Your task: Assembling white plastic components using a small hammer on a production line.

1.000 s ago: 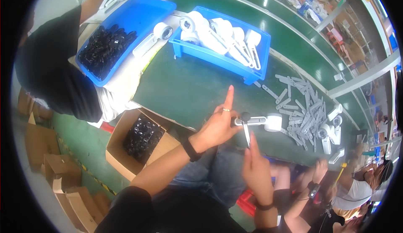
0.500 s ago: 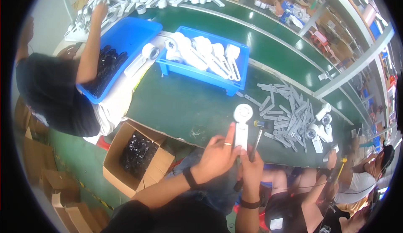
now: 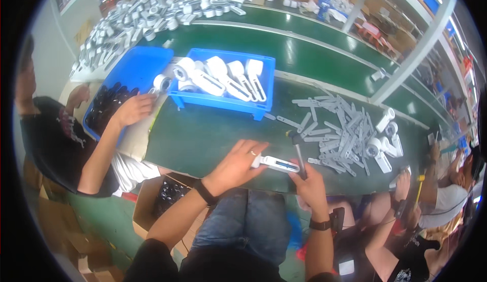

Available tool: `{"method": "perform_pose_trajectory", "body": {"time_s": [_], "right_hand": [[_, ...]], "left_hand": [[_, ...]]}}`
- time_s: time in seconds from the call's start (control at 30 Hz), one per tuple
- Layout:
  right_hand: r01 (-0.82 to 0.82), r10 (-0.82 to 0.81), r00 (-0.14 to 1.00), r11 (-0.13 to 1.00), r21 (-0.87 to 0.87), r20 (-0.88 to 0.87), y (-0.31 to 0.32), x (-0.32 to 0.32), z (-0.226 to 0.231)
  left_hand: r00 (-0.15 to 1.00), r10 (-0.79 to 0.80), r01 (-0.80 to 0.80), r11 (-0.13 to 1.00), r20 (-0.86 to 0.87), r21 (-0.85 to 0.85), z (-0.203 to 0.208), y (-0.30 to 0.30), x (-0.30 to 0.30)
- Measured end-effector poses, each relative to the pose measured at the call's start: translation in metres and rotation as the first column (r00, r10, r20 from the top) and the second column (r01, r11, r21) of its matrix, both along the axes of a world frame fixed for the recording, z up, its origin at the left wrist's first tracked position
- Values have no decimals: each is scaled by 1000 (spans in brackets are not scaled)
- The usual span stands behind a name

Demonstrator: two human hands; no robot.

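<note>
My left hand [image 3: 233, 165] grips a white round-headed housing [image 3: 278, 163] low over the green worktable. Its handle points right, showing a dark slot, while my palm and fingers cover most of the round head. A small hammer [image 3: 298, 152] is in my right hand [image 3: 310, 188], its dark head up and away from me. The right fingertips are close to the handle's free end; whether they touch it I cannot tell. Just beyond lies a heap of flat grey strips [image 3: 340, 135].
A blue bin [image 3: 223, 104] holds several white housings. Left of it, a co-worker's hand [image 3: 134, 109] reaches to another housing [image 3: 161, 83] beside a blue tray [image 3: 147, 53] with dark parts. More housings [image 3: 385, 147] lie at right. A carton [image 3: 144, 206] stands below the table edge.
The housing has turned from upright, round head away, to lying sideways with its handle toward the right. The co-worker's arm has come back from the far pile to the housing beside the tray.
</note>
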State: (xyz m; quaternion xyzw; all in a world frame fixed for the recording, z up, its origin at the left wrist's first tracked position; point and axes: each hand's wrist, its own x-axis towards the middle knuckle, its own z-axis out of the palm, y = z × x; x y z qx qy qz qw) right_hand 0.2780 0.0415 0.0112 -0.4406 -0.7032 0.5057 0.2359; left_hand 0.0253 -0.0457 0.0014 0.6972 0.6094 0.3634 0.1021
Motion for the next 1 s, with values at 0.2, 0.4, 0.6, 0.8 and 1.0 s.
{"method": "perform_pose_trajectory", "body": {"time_s": [0.2,0.4,0.6,0.8,1.0], "right_hand": [[205,-235,897,972,-120,-374,10,33,-11],[426,-496,778,868,-256,-386,23,40,-30],[445,-518,764,855,-267,-385,17,35,-27],[457,-535,764,843,-284,-360,18,31,-23],[456,-526,796,847,-275,-301,22,32,-19]], "left_hand": [[990,62,-46,991,-125,126,55,21,-1],[959,-60,70,997,-278,27,91,136,11],[887,-26,-44,989,-461,-140,26,261,37],[901,-126,-6,953,-414,-304,23,263,34],[928,-221,34,852,-300,-522,53,234,14]]}}
